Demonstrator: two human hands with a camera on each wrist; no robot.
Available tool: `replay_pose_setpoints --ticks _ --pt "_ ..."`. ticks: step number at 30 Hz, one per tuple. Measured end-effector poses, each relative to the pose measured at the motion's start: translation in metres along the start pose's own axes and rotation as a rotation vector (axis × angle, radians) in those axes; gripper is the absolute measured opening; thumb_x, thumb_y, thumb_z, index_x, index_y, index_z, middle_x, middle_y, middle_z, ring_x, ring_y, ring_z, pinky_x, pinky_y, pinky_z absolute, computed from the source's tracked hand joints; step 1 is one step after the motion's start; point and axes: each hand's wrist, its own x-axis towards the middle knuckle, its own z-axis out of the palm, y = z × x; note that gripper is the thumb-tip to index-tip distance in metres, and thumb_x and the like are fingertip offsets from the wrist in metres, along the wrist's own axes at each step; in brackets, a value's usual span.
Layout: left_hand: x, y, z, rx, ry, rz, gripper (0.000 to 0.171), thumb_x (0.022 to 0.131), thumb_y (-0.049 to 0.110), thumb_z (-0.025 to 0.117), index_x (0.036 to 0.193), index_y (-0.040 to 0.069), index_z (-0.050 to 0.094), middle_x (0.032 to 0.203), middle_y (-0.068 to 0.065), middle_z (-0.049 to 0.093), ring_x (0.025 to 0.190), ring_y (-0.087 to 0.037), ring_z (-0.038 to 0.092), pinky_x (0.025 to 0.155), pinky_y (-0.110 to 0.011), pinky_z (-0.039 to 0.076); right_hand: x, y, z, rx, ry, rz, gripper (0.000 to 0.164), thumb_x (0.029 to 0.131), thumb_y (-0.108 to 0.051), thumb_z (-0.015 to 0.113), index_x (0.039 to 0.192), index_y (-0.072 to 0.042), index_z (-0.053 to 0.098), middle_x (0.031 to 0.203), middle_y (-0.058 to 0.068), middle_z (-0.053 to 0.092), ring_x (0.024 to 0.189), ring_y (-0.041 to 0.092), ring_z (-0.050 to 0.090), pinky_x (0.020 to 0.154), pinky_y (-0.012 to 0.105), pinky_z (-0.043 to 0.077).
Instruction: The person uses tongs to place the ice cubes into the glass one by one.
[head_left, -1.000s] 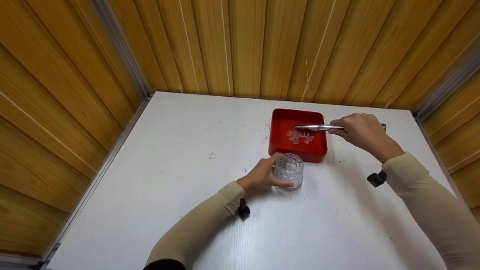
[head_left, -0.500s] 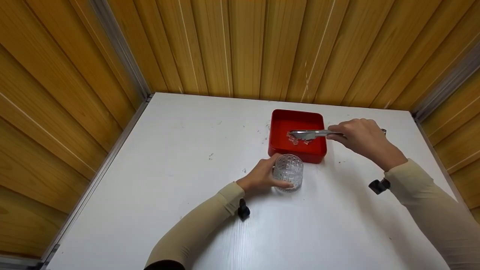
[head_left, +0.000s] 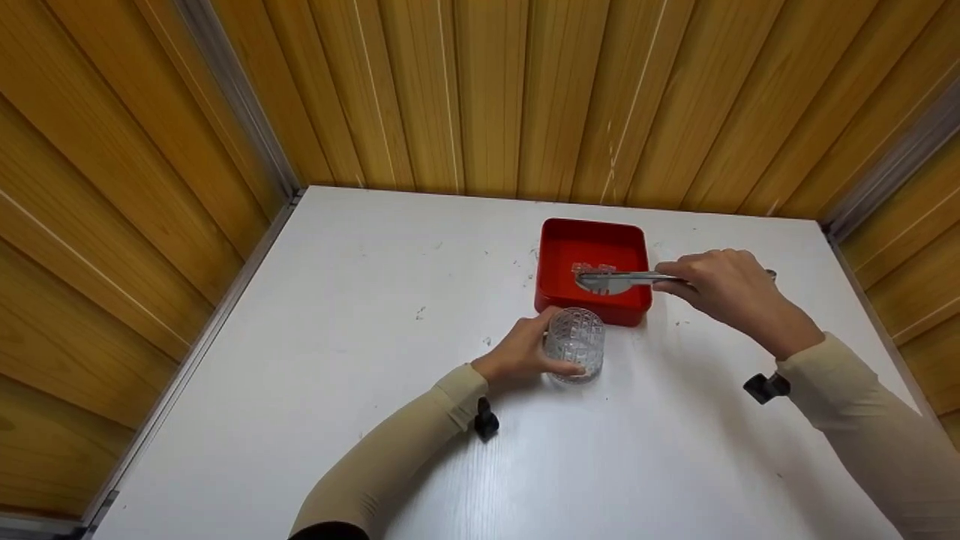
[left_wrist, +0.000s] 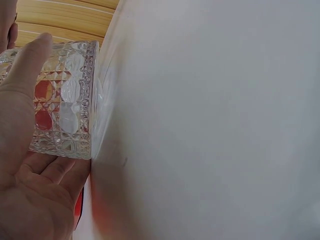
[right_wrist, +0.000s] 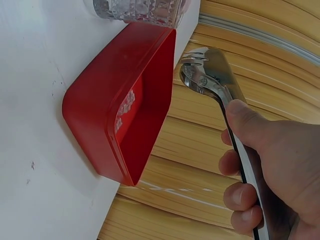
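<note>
My left hand [head_left: 521,350] holds a clear cut-glass tumbler [head_left: 577,341] on the white table, thumb on the near side and fingers behind it. In the left wrist view the thumb lies across the tumbler's patterned wall [left_wrist: 62,100]. My right hand [head_left: 724,289] grips metal tongs [head_left: 626,279] by the handles, their ends over the red tray [head_left: 550,292]. A clear glint shows between the tong ends in the right wrist view; whether it is a held piece I cannot tell. Several small clear cubes [right_wrist: 126,107] lie in the tray, partly hidden by the tongs from above.
The tray stands just behind the tumbler, close to it. Small dark marks [head_left: 420,313] dot the white table [head_left: 360,300]. Wood-patterned panels [head_left: 487,97] rise at the back and both sides, with metal posts [head_left: 247,105] at the corners.
My right hand has moved the tongs toward me, from the back of the tray, across the clear cubes, to its front part. The left hand and tumbler have stayed put.
</note>
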Motion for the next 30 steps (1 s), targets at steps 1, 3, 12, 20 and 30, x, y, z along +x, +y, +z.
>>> replay_pose_setpoints --ticks 1,3,12,20,30 --pt "0.0 0.0 0.0 -0.002 0.0 -0.003 0.081 0.076 0.04 0.093 0.14 0.017 0.048 0.12 0.003 0.068 0.103 -0.007 0.061 0.093 -0.02 0.049 -0.001 -0.001 0.0 0.002 -0.002 -0.002 0.02 0.088 -0.02 0.083 0.106 -0.014 0.079 0.07 -0.002 0.068 0.051 0.011 0.042 0.046 0.027 0.036" --pt "0.0 -0.001 0.0 -0.003 0.0 -0.005 0.083 0.076 0.04 0.093 0.141 0.017 0.048 0.121 0.002 0.068 0.104 -0.007 0.061 0.093 -0.021 0.049 -0.003 -0.003 0.0 -0.001 -0.001 -0.007 0.021 0.088 -0.019 0.083 0.108 -0.014 0.079 0.07 -0.002 0.068 0.051 0.011 0.042 0.046 0.027 0.037" --pt "0.0 0.001 -0.001 -0.009 -0.003 -0.001 0.084 0.076 0.039 0.092 0.143 0.018 0.046 0.125 0.0 0.068 0.107 -0.008 0.061 0.095 -0.021 0.049 -0.014 -0.013 0.001 -0.002 0.052 -0.081 0.025 0.084 -0.019 0.086 0.107 -0.015 0.079 0.068 -0.005 0.065 0.05 0.007 0.04 0.046 0.025 0.035" --pt "0.0 0.0 -0.001 0.003 -0.009 -0.004 0.081 0.077 0.039 0.092 0.14 0.016 0.047 0.126 -0.001 0.067 0.109 -0.009 0.061 0.096 -0.021 0.049 -0.02 -0.02 0.003 0.025 0.076 -0.115 0.034 0.081 -0.018 0.088 0.114 -0.013 0.079 0.069 -0.004 0.067 0.05 0.006 0.04 0.045 0.022 0.035" --pt "0.0 -0.001 0.0 -0.031 -0.011 -0.018 0.08 0.077 0.038 0.092 0.14 0.016 0.047 0.124 -0.001 0.068 0.106 -0.01 0.062 0.094 -0.021 0.05 -0.02 -0.023 0.006 0.035 0.049 -0.098 0.034 0.082 -0.019 0.087 0.115 -0.013 0.08 0.074 -0.001 0.072 0.051 0.006 0.042 0.046 0.023 0.036"
